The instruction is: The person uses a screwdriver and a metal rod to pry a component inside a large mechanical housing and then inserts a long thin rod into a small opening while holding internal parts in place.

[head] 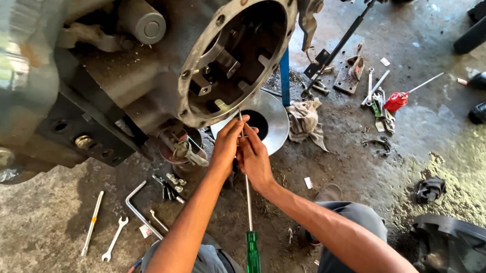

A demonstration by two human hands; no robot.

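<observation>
Both hands, left (225,149) and right (254,158), seemingly pinch the screwdriver (251,234) shaft; its green handle hangs below.

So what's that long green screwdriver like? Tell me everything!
The screwdriver has a see-through green plastic handle and a long, thin, shiny metal shaft. It stands nearly upright in the picture, handle toward the person, tip up by the rim of the round housing. The left hand and right hand both pinch the shaft near its top. The handle hangs free between the knees, touching nothing that can be seen.
</observation>
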